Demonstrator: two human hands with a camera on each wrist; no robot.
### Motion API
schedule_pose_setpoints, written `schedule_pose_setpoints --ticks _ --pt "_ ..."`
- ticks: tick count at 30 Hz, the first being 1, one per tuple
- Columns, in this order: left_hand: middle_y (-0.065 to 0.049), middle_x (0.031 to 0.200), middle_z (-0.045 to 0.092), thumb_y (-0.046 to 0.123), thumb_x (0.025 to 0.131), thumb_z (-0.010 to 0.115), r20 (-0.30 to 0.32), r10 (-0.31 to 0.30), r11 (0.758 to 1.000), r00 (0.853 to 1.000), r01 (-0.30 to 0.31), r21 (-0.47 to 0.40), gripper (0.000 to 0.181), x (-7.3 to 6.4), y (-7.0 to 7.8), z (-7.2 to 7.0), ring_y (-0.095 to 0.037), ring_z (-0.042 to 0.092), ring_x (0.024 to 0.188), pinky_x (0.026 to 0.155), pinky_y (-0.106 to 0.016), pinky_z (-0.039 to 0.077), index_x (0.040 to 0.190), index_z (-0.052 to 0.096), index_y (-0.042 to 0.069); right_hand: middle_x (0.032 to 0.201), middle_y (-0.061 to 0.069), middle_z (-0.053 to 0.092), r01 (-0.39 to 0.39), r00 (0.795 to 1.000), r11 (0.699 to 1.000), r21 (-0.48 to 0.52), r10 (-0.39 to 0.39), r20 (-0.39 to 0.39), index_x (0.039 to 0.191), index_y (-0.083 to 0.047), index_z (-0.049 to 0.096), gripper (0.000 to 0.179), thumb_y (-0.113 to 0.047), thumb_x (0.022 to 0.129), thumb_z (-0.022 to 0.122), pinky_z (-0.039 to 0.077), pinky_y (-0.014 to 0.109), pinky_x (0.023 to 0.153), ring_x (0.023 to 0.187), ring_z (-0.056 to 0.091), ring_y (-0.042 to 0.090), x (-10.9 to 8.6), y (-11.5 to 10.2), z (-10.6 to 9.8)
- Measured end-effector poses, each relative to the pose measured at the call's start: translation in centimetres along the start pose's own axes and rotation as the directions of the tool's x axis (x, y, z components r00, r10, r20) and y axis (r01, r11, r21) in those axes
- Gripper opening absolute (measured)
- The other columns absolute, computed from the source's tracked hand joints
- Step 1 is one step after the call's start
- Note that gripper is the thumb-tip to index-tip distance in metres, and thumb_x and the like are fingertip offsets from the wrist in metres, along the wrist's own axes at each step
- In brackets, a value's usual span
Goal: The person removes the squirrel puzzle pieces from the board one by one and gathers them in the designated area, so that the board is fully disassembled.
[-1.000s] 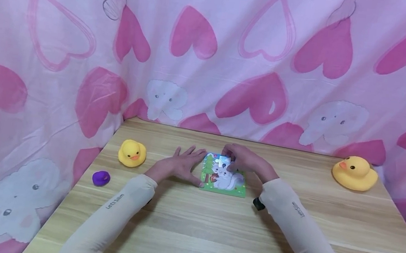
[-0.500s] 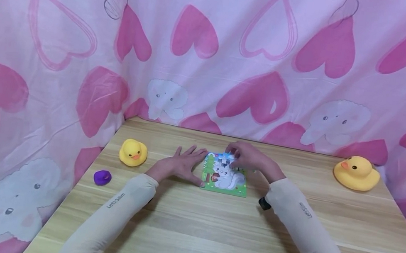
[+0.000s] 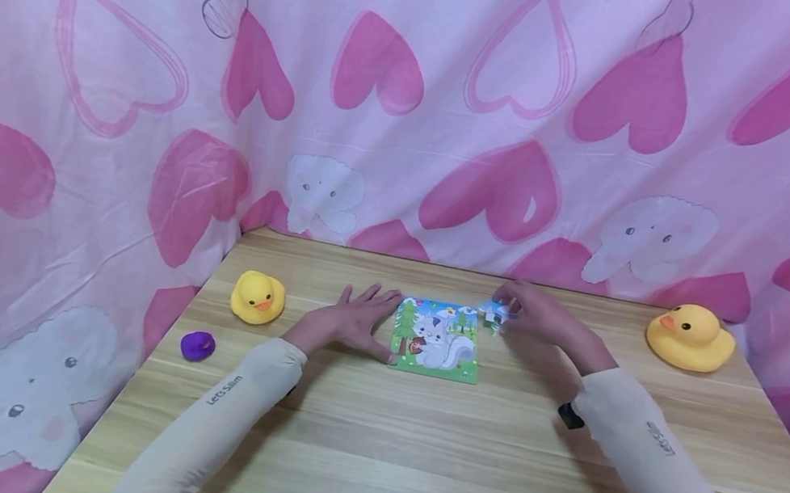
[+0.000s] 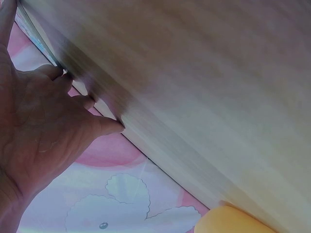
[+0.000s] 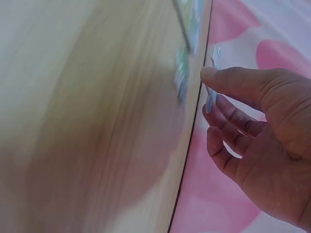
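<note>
A square jigsaw puzzle (image 3: 437, 353) with a white squirrel picture lies on the wooden table. My left hand (image 3: 351, 324) rests flat with spread fingers at its left edge, thumb touching the lower left corner. Just past the puzzle's right edge, my right hand (image 3: 544, 319) pinches a thin puzzle piece (image 5: 214, 97) between thumb and fingers, held above the tabletop. Another puzzle piece (image 5: 181, 75) lies on the table close by, right of the puzzle. In the left wrist view the left hand (image 4: 43, 116) hides most of the puzzle.
A yellow rubber duck (image 3: 258, 298) and a small purple duck (image 3: 197, 347) stand on the left of the table (image 3: 371, 455). A larger yellow duck (image 3: 690, 337) sits at the back right. A pink heart-print curtain (image 3: 392, 140) hangs behind and at the sides.
My right hand has moved right, from over the puzzle's top to beside its right edge, with a piece in its fingers. The puzzle's upper part is now uncovered. The left hand stays put.
</note>
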State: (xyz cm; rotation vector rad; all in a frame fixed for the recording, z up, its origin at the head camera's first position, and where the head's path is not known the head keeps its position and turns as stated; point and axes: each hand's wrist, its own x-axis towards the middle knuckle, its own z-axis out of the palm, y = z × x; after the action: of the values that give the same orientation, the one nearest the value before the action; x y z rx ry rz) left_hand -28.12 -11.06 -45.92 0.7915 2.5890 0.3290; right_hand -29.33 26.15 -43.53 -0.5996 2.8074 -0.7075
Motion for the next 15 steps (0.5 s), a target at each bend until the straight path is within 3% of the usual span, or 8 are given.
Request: schedule_pose_setpoints --ticks 15 --pt "0.005 0.181 0.004 0.076 0.081 0.075 -0.006 0.004 1.000 1.000 -0.004 -0.017 0.124 0.0 -0.2 0.1 -0.031 -0.007 0.168 0.130 -0.070 -0.011 0.172 0.008 0.025 0.118 0.011 0.070 -0.090 0.994 0.995 -0.047 0.092 0.062 0.126 -0.008 0.070 0.042 0.001 0.087 0.081 0.060 0.055 0.100 0.106 0.063 0.030 -2.3 3.2 -0.8"
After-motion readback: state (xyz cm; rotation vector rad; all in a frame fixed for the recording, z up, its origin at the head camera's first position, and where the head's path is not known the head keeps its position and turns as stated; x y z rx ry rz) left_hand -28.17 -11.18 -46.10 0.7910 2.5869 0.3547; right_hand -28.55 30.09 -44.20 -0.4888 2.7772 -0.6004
